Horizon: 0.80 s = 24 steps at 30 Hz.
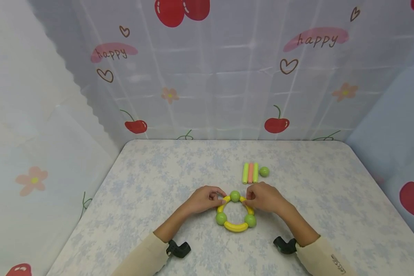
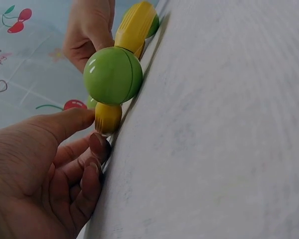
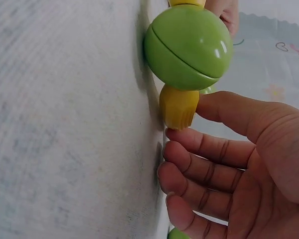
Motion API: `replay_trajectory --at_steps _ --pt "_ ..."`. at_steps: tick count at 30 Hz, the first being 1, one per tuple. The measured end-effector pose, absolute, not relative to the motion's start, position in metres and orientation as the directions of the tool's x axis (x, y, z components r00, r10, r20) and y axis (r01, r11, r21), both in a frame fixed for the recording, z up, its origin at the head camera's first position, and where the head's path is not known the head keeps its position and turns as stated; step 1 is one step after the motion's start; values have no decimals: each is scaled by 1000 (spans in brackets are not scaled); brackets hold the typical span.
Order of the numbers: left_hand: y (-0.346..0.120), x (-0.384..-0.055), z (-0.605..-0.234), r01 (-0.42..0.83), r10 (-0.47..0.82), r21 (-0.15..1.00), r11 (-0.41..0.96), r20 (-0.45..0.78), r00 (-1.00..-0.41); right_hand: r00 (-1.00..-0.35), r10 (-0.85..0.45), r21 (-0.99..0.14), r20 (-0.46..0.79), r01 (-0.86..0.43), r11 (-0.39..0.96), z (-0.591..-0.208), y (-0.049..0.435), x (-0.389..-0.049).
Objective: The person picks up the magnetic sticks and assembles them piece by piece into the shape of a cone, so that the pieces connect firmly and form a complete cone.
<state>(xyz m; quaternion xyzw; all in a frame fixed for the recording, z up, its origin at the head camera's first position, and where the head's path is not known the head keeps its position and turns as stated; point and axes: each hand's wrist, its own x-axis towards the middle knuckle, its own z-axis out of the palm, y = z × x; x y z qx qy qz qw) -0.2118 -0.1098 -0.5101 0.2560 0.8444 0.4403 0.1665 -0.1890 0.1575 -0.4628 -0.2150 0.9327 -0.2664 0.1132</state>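
A ring of three green balls and three curved yellow pieces lies on the table. One ball (image 1: pixel 235 196) is at its far side; a left ball (image 1: pixel 221 219) and a right ball (image 1: pixel 250 220) flank the near yellow piece (image 1: pixel 236 227). Thumb and forefinger of my left hand (image 1: pixel 202 199) pinch the left yellow piece (image 2: pixel 108 119), just past the left ball. On the opposite side, my right hand (image 1: pixel 266 197) pinches the right yellow piece (image 3: pixel 179 108) between thumb and forefinger. Fingers partly cover both side pieces in the head view.
Beyond the right hand, two yellow-green sticks and a coral stick (image 1: pixel 250 173) lie side by side. Another green ball (image 1: pixel 264 171) is just right of them. A patterned cloth covers the table (image 1: pixel 151 172), and printed curtains (image 1: pixel 210 76) hang behind and at the sides.
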Motion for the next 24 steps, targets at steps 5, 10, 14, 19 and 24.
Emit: replay_trajectory --at_steps 5,10,14,19,24 --pt "-109 -212 -511 285 575 823 490 -59 -816 -881 -464 -560 -90 -341 755 -465 158 -190" --pt "-110 -212 -510 289 578 824 488 -57 -814 -881 -463 -569 -95 -334 751 -465 159 -191" --pt "-111 -211 -510 289 586 832 473 -52 -808 -885 -455 -570 -94 -327 754 -464 161 -194" --pt "-111 -210 -512 278 589 847 453 -51 -806 -928 -367 -550 -63 -275 789 -458 168 -200" --pt "-111 -211 -513 276 588 847 455 -52 -807 -981 -192 -515 -14 -158 842 -456 176 -209"
